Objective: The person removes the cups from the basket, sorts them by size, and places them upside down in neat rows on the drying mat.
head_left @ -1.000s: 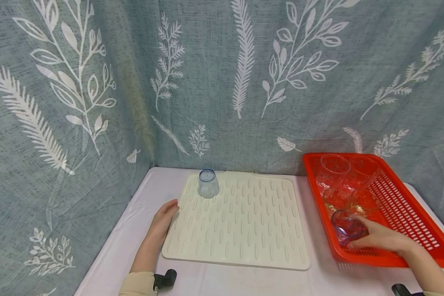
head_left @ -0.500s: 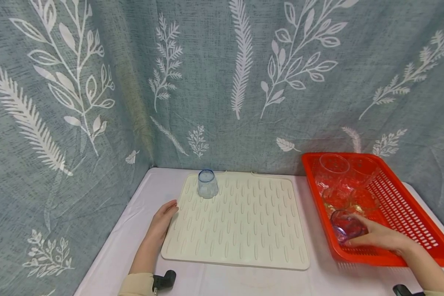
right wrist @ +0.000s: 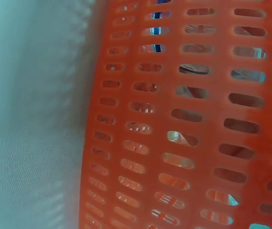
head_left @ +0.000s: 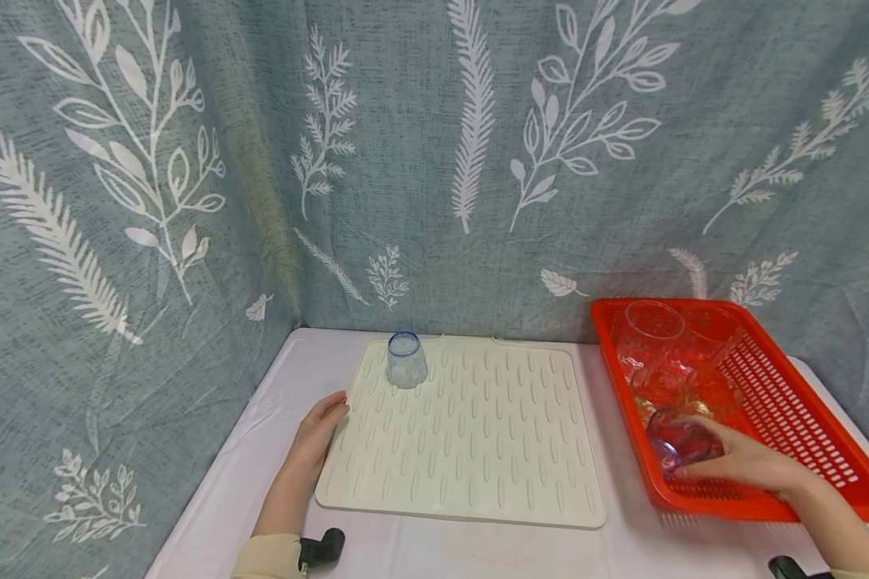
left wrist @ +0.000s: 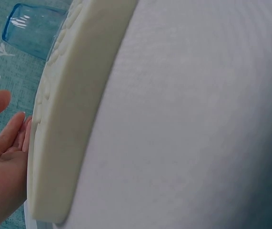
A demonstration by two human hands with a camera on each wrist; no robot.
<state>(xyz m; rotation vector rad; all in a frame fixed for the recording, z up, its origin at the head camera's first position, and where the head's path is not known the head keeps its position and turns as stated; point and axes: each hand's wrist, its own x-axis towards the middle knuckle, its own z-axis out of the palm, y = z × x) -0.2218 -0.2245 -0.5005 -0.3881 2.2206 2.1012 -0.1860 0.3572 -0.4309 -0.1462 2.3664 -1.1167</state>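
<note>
In the head view my right hand is inside the red basket, its thumb and fingers round a purple-tinted glass in the near left corner. The basket's slotted wall fills much of the right wrist view and hides that hand. My left hand rests beside the left edge of a cream drying mat, fingers loosely extended, holding nothing. Toward the mat's back left stands a clear glass with a blue rim; the left wrist view shows the same blue glass.
Several other clear glasses stand in the basket, among them a tall glass at the back and a low glass near the middle. A white cloth covers the table. Behind hangs a patterned grey-green curtain.
My right hand has shifted slightly left at the purple glass, which stays in the basket. The left hand and the blue-rimmed glass keep their places.
</note>
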